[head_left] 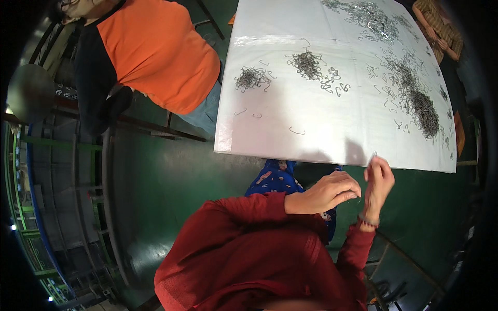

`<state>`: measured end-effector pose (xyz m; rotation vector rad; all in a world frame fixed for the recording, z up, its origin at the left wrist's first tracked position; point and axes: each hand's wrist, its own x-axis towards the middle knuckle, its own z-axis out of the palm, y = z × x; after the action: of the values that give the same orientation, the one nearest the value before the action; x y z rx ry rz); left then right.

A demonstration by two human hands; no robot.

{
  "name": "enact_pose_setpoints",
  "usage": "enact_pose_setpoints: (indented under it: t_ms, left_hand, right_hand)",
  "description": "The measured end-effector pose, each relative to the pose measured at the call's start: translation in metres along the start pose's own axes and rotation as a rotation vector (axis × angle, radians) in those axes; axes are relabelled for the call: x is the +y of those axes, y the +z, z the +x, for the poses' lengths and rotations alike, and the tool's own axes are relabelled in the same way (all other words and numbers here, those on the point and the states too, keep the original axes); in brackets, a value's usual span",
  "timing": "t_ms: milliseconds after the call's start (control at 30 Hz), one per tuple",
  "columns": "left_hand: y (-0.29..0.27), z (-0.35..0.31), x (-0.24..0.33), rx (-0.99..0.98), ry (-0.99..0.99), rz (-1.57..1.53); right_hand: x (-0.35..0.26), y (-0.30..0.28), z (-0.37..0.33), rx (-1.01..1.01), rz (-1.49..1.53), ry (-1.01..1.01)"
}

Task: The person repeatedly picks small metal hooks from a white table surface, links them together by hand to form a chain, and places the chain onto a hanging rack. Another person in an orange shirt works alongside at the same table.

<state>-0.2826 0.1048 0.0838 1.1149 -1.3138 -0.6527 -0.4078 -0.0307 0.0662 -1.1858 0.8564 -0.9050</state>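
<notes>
Both hands are held just off the near edge of a white-covered table (311,116). My left hand (329,193) is closed, thumb pressed toward the curled fingers; a thin dark bit shows at the fingertips, too small to name. Beside it my right hand (379,182) is raised with bent fingers pinched together. Something small and shiny pokes out at its fingertips, its kind unclear. On the tabletop a single bent wire hook (297,131) lies ahead of my left hand. Farther away are piles of wire hooks, one at the left (251,78) and one in the middle (307,66).
A long heap of hooks (425,111) covers the right side, and a paler pile (373,20) lies at the far end. A person in an orange and black top (161,57) sits at the left. Another person (440,28) is at the far right.
</notes>
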Motion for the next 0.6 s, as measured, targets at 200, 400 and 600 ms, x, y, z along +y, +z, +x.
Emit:
enact_pose_setpoints:
  t_ms: [200,400,600]
  left_hand:
    - [-0.002,0.012,-0.006,0.064,-0.08,-0.105]
    - [0.0,0.017,-0.004,0.09,-0.049,-0.091]
    - [-0.011,0.014,-0.008,-0.013,-0.146,-0.096]
  right_hand:
    - [-0.051,0.011,-0.083,-0.1,-0.133,-0.355]
    - [-0.042,0.026,-0.079,0.044,-0.268,-0.438]
    - [-0.032,0.036,-0.075,0.087,-0.18,-0.562]
